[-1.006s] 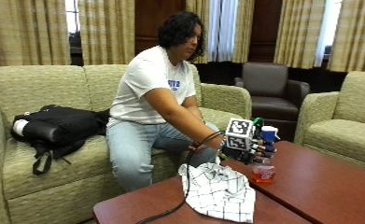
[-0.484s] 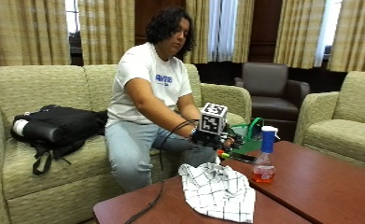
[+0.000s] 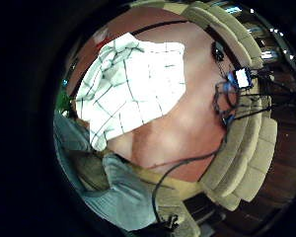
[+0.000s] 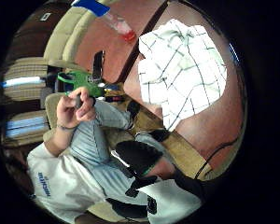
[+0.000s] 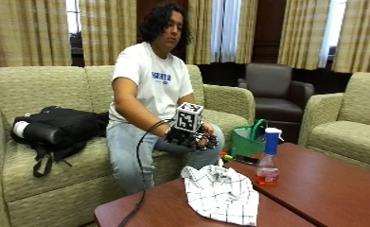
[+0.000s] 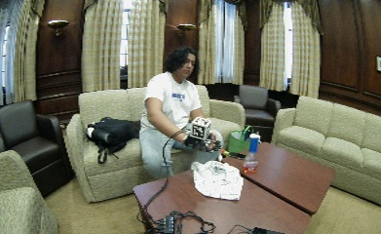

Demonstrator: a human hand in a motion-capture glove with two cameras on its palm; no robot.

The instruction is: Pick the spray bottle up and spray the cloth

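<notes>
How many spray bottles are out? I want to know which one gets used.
1: the spray bottle stands upright on the right-hand table, beside the checked cloth. None other shows.

Outside view close, across the counter (image 5: 336,189), facing the sofa (image 5: 39,90); wide view farther back. Both palm views look down, sharing the cloth (image 3: 130,89).

Obstacles and clearance, table area: gloved right hand (image 5: 190,137) above the person's lap, off the table (image 5: 336,184), holding nothing. Checked cloth (image 5: 222,194) crumpled at the near table edge, directly below and ahead of the hand. Spray bottle (image 5: 268,158) upright, apart from the cloth, bare tabletop between them. Green bag (image 5: 247,139) just behind the bottle; dark flat object (image 5: 244,159) lying beside its base. Open tabletop beyond the bottle.
</notes>
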